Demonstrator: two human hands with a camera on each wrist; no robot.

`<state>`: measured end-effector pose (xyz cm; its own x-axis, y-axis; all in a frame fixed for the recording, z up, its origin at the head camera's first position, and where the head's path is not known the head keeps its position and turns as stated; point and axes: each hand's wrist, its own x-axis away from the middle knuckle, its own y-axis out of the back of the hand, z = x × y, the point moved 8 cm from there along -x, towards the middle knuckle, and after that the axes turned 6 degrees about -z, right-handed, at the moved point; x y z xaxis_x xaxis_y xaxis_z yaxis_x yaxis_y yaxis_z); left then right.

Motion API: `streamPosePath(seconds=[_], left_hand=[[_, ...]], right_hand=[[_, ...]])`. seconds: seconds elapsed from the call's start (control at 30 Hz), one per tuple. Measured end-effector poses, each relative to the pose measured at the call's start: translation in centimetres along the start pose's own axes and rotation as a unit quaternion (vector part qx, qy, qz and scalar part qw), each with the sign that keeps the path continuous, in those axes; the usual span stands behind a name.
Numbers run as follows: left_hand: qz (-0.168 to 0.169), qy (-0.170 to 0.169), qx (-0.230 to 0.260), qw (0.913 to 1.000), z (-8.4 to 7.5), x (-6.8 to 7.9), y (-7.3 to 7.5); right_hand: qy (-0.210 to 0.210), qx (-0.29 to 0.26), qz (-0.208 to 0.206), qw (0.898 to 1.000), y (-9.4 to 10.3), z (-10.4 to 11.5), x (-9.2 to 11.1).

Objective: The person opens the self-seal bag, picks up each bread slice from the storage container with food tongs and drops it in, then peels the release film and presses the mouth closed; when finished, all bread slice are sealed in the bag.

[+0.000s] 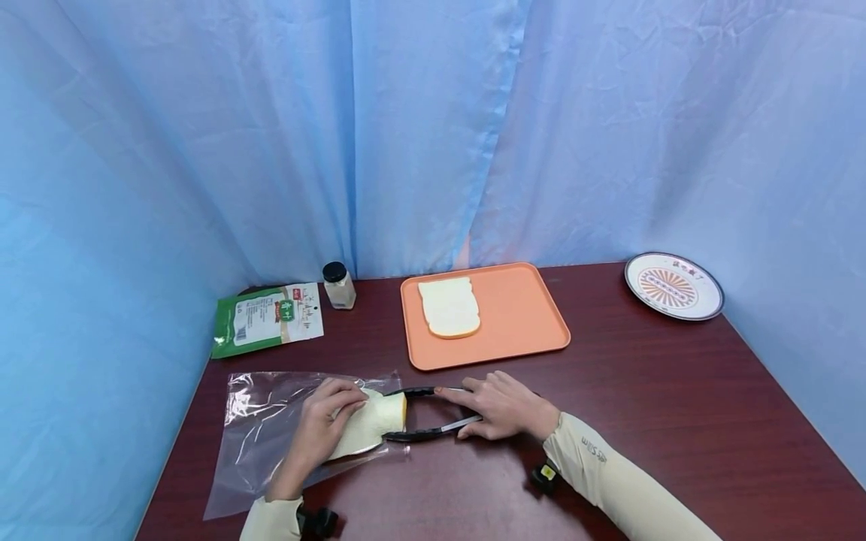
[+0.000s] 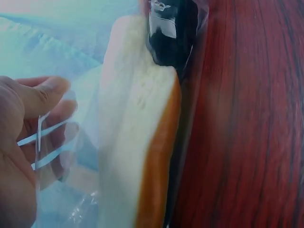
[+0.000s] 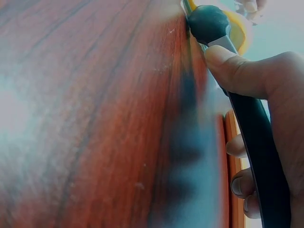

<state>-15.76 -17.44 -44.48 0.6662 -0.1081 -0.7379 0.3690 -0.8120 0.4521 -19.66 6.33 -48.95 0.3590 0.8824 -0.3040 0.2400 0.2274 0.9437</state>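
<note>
A clear plastic bag (image 1: 252, 439) lies flat at the front left, and my left hand (image 1: 323, 417) pinches its film between thumb and fingers. Partly inside the bag's mouth is a bread slice (image 1: 389, 412), seen through the film in the left wrist view with its brown crust (image 2: 159, 156) facing the table side. Black-tipped tongs (image 1: 421, 435) straddle the slice, one arm along each side. Around their handles my right hand (image 1: 504, 406) is curled, thumb on the near arm. One black tip (image 2: 175, 38) shows close against the bread.
An orange tray (image 1: 517, 308) behind the hands bears another bread slice (image 1: 449, 306). At the back left are a green-and-white packet (image 1: 267, 319) and a black-lidded jar (image 1: 340, 287). A patterned plate (image 1: 674, 287) lies at the back right. Blue curtains (image 1: 433, 135) surround the table.
</note>
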Motion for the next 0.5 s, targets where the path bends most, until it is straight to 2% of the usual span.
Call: streamPosePath(seconds=[0.17,0.5], left_hand=[[-0.007,-0.033,-0.026,0.9991,-0.9,-0.2,-0.4],[0.002,-0.047,-0.061,0.9970,-1.5,0.0,-1.6]], right_hand=[[-0.001,0.007,0.002,1.000,-0.2,0.0,0.0],[-0.005,0.015,0.007,1.000,-0.1,0.1,-0.1]])
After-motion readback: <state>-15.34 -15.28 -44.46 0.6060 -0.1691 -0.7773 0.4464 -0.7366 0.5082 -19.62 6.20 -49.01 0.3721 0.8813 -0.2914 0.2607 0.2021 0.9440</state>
